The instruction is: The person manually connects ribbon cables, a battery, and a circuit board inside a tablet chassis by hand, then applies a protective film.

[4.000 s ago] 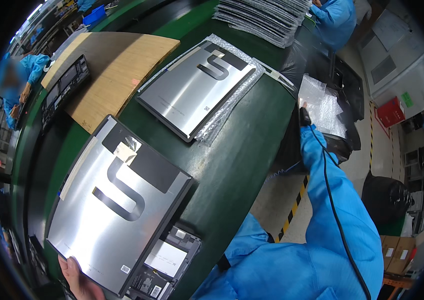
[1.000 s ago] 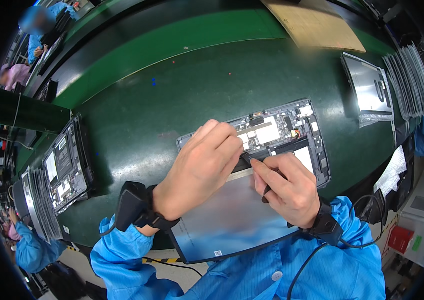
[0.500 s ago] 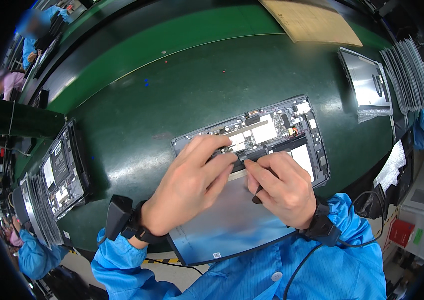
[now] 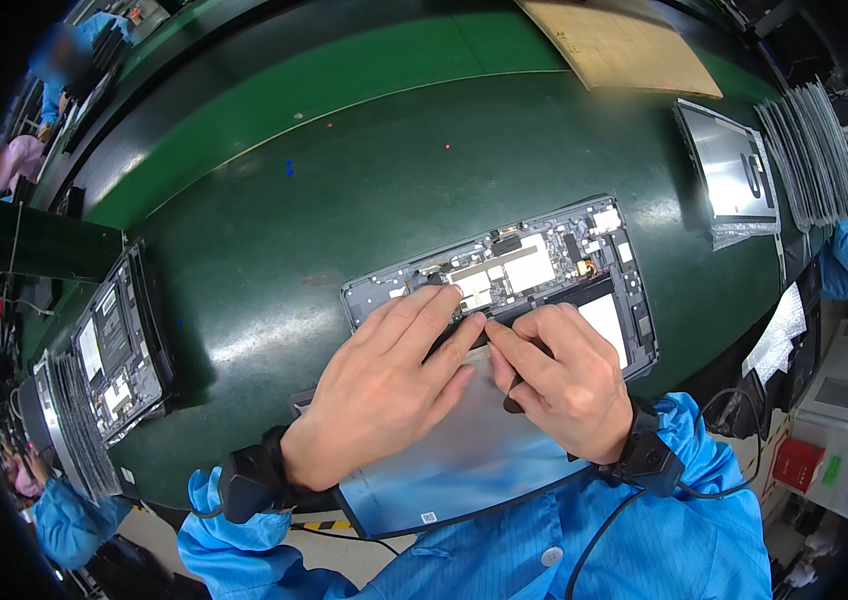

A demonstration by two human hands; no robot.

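Observation:
An opened tablet-like device (image 4: 529, 262) lies on the bench before me, its circuit boards and battery area exposed. A flat screen panel (image 4: 464, 470), its silvery surface upward, lies against the device's near edge and reaches toward my body. My left hand (image 4: 384, 385) rests over the device's left part, fingers stretched out, index fingertip pressed near the middle of the inner edge. Right beside that fingertip, my right hand (image 4: 564, 375) is closed in a pinch around a slim dark tool (image 4: 513, 405). Only the tool's dark end shows below the fingers; its tip is hidden.
More opened devices (image 4: 124, 350) are piled at the left, with a stack of thin panels (image 4: 74, 430) nearer. A silver panel (image 4: 734, 165) and upright thin sheets (image 4: 809, 155) stand at the far right. A brown board (image 4: 624, 45) lies at the back. Other people sit at both sides.
My left hand has flattened, its fingers reaching a little further over the device, and its wrist has sunk slightly. My right hand has stayed nearly in place with the tool.

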